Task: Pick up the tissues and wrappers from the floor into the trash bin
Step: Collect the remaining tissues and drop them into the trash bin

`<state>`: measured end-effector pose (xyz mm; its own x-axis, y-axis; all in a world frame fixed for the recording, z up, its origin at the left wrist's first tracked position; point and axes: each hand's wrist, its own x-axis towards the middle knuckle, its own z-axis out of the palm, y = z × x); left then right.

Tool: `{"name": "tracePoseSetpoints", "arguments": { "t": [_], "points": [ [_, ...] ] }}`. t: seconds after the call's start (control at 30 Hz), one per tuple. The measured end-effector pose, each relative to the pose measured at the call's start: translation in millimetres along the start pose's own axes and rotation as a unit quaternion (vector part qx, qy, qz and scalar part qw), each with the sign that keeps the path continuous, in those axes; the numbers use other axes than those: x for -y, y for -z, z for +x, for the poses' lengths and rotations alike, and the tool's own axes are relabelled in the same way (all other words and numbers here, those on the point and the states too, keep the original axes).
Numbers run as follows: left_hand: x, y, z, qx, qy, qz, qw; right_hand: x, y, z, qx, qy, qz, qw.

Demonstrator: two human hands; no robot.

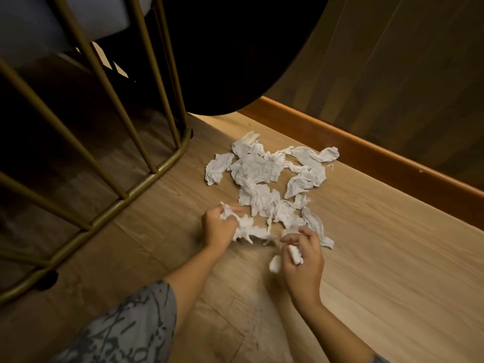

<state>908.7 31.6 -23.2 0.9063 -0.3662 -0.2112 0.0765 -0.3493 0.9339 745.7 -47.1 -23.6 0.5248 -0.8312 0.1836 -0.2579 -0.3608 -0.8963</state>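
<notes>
The wooden floor (379,244) is filling most of the view, with a gold wire frame (146,176) standing on the left and a dark round shape (235,53) hanging over the far side. No trash bin is showing here. The tissues (262,169) are lying crumpled in a loose pile on the floor, near the baseboard (366,142), and I cannot tell any wrappers among them. The left hand (218,226) is closing around a twisted strip of tissue (248,231) at the near edge of the pile. The right hand (301,263) is gripping small wads of tissue (294,254), and one wad (275,263) is sticking out by the thumb. I think this wad is at risk of falling, because the hand is already full. The thin strip is also likely to tear if both hands are pulling it apart, leaving small bits behind
</notes>
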Motion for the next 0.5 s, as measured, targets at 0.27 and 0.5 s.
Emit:
{"name": "tracePoseSetpoints", "arguments": {
  "t": [0.27, 0.5],
  "points": [
    [14, -14, -35, 0.114, -0.152, 0.304, 0.934, -49, 28, -7, 0.053, -0.095, -0.168, 0.980],
    [61, -5, -69, 0.154, -0.161, 0.379, 0.898, -76, 60, -50, 0.037, -0.021, -0.254, 0.966]
  ]
}}
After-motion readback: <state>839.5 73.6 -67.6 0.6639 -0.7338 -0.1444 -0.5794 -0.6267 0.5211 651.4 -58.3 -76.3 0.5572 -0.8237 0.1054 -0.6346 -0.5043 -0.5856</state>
